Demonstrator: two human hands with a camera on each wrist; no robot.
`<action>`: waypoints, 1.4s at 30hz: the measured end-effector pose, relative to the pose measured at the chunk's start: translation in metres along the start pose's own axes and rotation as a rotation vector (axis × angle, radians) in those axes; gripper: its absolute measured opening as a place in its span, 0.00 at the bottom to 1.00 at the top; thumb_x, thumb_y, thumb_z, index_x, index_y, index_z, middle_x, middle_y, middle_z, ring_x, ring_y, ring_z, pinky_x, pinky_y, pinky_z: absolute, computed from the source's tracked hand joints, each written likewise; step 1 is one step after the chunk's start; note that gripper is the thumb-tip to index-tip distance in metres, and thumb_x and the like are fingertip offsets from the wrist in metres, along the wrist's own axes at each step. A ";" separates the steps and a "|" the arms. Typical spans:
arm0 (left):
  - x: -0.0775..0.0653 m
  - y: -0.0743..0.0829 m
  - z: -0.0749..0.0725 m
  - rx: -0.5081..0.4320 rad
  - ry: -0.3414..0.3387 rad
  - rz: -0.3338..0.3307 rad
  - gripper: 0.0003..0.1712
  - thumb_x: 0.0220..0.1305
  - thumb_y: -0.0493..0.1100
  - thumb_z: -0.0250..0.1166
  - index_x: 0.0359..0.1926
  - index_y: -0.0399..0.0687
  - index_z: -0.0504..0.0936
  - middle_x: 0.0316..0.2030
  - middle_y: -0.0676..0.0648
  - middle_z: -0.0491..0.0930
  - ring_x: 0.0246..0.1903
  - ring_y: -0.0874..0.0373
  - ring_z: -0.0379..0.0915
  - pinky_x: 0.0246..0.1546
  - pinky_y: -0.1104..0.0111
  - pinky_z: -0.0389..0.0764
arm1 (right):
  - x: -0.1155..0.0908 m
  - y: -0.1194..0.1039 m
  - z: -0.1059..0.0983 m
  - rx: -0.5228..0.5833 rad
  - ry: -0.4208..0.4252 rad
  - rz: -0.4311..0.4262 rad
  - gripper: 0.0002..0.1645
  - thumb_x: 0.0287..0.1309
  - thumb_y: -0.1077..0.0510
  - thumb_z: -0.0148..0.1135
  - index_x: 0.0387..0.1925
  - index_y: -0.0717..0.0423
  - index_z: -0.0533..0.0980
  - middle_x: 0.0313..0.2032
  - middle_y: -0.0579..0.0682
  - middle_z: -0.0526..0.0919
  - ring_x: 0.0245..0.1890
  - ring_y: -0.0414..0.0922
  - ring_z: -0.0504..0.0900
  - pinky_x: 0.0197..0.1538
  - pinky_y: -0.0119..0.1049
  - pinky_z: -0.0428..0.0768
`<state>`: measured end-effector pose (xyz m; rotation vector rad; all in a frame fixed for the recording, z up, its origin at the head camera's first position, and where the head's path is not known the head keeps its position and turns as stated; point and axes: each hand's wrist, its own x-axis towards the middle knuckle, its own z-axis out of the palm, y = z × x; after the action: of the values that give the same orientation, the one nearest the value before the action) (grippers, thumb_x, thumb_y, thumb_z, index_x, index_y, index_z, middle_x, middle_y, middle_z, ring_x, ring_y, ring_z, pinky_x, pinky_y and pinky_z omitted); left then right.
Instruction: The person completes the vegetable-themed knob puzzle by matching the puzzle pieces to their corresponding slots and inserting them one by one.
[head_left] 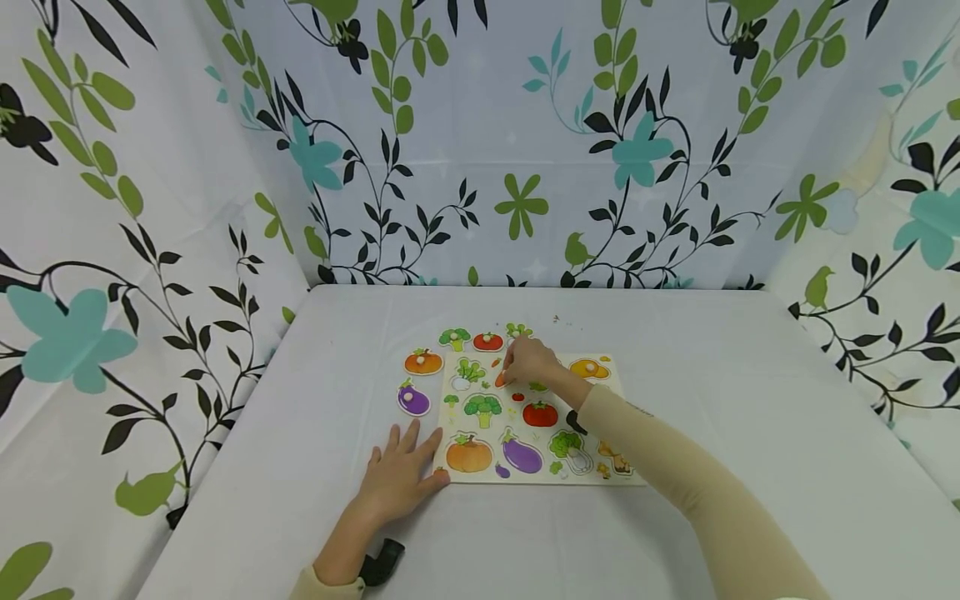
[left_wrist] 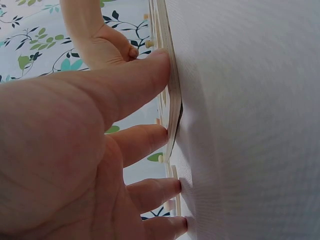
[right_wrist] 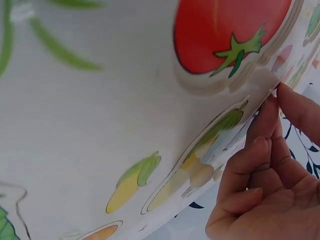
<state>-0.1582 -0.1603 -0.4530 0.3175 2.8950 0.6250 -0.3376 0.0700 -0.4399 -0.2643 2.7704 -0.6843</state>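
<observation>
A wooden vegetable puzzle board [head_left: 495, 477] lies on the white table. My right hand [head_left: 531, 363] reaches over its upper middle, thumb and fingertips pinched together at an orange carrot piece [head_left: 500, 380]. In the right wrist view, the fingertips meet low over the board beyond the tomato picture [right_wrist: 230, 40]; the fingers mostly hide what is pinched. My left hand [head_left: 401, 473] has its fingers spread at the board's lower left corner. In the left wrist view, its thumb rests against the board's edge [left_wrist: 175, 95], and other fingertips reach down to the table.
Loose knobbed pieces lie around the board's upper left: an eggplant [head_left: 413, 399], a pumpkin [head_left: 423, 362], a broccoli [head_left: 454, 338], a tomato [head_left: 488, 342] and a leafy green one [head_left: 518, 330]. Patterned curtains [head_left: 450, 150] surround the table [head_left: 720, 375].
</observation>
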 end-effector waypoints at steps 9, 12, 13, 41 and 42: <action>-0.003 0.000 -0.003 0.004 -0.007 -0.004 0.39 0.62 0.57 0.65 0.70 0.47 0.67 0.73 0.31 0.54 0.72 0.26 0.43 0.63 0.28 0.49 | -0.010 0.004 -0.009 0.038 -0.056 -0.070 0.11 0.58 0.56 0.69 0.40 0.57 0.81 0.42 0.53 0.83 0.37 0.47 0.78 0.37 0.35 0.78; -0.001 0.000 -0.002 0.004 -0.004 0.008 0.39 0.62 0.57 0.65 0.70 0.47 0.68 0.73 0.31 0.55 0.71 0.25 0.43 0.62 0.27 0.50 | -0.024 0.010 -0.024 0.021 -0.042 -0.105 0.18 0.58 0.56 0.69 0.48 0.59 0.79 0.44 0.54 0.82 0.40 0.49 0.79 0.40 0.39 0.80; -0.001 0.000 -0.001 0.006 -0.005 0.011 0.39 0.62 0.57 0.65 0.70 0.47 0.68 0.73 0.31 0.55 0.71 0.25 0.44 0.62 0.27 0.50 | -0.030 0.013 -0.030 0.012 -0.033 -0.119 0.20 0.58 0.57 0.68 0.50 0.60 0.78 0.44 0.55 0.82 0.40 0.50 0.80 0.41 0.40 0.80; 0.002 -0.002 0.001 0.007 -0.011 -0.003 0.40 0.62 0.58 0.65 0.71 0.49 0.66 0.73 0.32 0.54 0.72 0.26 0.42 0.63 0.28 0.49 | -0.121 0.149 -0.071 -0.152 -0.076 -0.072 0.49 0.42 0.52 0.79 0.67 0.56 0.68 0.54 0.66 0.74 0.52 0.60 0.75 0.51 0.56 0.79; 0.002 -0.002 0.001 0.011 -0.012 -0.003 0.40 0.62 0.58 0.65 0.71 0.49 0.67 0.73 0.32 0.54 0.72 0.26 0.43 0.63 0.28 0.49 | -0.123 0.151 -0.069 -0.172 -0.082 -0.078 0.51 0.41 0.51 0.80 0.67 0.56 0.67 0.57 0.67 0.72 0.55 0.62 0.73 0.53 0.60 0.77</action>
<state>-0.1601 -0.1617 -0.4549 0.3178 2.8880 0.6052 -0.2588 0.2606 -0.4266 -0.4277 2.7551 -0.4422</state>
